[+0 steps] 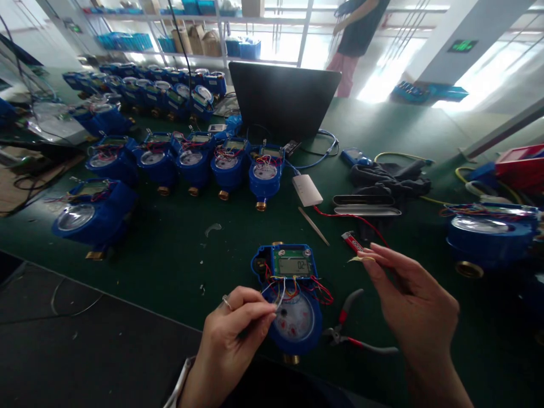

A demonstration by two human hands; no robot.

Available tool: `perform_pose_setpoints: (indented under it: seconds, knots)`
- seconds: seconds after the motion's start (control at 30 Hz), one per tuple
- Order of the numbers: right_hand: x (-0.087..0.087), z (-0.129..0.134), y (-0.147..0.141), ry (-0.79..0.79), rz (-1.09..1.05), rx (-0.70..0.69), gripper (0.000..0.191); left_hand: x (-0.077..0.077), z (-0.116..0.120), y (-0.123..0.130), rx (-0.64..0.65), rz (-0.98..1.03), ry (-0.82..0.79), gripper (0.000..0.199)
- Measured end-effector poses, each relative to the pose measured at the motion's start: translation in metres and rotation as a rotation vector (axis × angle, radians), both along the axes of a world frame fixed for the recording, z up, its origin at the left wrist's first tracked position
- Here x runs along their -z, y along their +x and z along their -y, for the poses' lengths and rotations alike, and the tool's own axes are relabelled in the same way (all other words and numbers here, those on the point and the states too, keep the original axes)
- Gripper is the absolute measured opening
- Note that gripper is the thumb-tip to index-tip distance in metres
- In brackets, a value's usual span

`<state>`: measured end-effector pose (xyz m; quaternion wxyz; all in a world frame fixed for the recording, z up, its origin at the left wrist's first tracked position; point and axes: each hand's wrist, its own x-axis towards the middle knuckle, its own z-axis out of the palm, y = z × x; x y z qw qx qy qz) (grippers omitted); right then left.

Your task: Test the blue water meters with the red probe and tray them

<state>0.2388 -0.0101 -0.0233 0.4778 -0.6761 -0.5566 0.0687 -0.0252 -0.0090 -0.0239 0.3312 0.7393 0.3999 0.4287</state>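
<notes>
A blue water meter (312, 334) lies in front of me with its lid up; its display (293, 265) reads about 0.2. Red, white, yellow and orange wires spill out below the circuit board. My left hand (240, 326), a ring on one finger, pinches a thin white wire (281, 297) over the round dial. To the right, my right hand (408, 294) is raised above the table, thumb and fingers closed on a small, thin yellowish strip (360, 259). Just behind its fingertips is a red lighter (352, 241). Red-handled pliers (335, 335) lie spread beside the meter.
More blue meters (191, 164) stand in rows at left and back; another meter (488, 232) is at right. A laptop (283, 102), a white box (307, 190) with cables, tweezers (313, 225), an open case (365, 205) and dark cloth (391, 178) lie beyond. A person (359, 34) stands behind.
</notes>
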Motion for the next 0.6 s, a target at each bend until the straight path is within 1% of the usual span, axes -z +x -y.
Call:
perform_pose_setpoints:
  seconds: [0.07,0.17,0.23,0.37,0.43,0.53,0.6]
  knots:
    - [-0.003,0.001,-0.003,0.0,-0.023,0.033,0.029,0.002,0.002,0.0,-0.007,-0.042,0.067,0.013]
    - [-0.007,0.002,-0.007,0.026,-0.023,0.059,0.015,0.004,0.006,-0.001,-0.043,-0.133,0.166,0.014]
    - [-0.01,0.002,-0.007,0.071,-0.013,0.067,0.01,0.004,0.009,-0.003,-0.079,-0.187,0.221,0.016]
    - [-0.011,0.0,-0.006,0.124,0.033,-0.033,0.007,0.003,0.011,-0.006,-0.081,-0.241,0.322,0.02]
    - [-0.01,-0.001,-0.004,0.109,0.085,-0.033,0.009,0.001,0.01,-0.006,-0.069,-0.251,0.362,0.019]
    - [-0.007,0.001,-0.002,0.052,0.116,0.055,0.015,-0.003,0.008,-0.006,-0.053,-0.229,0.393,0.016]
    - [-0.005,0.002,-0.001,0.023,0.07,0.056,0.005,-0.006,0.007,-0.007,-0.048,-0.193,0.403,0.011]
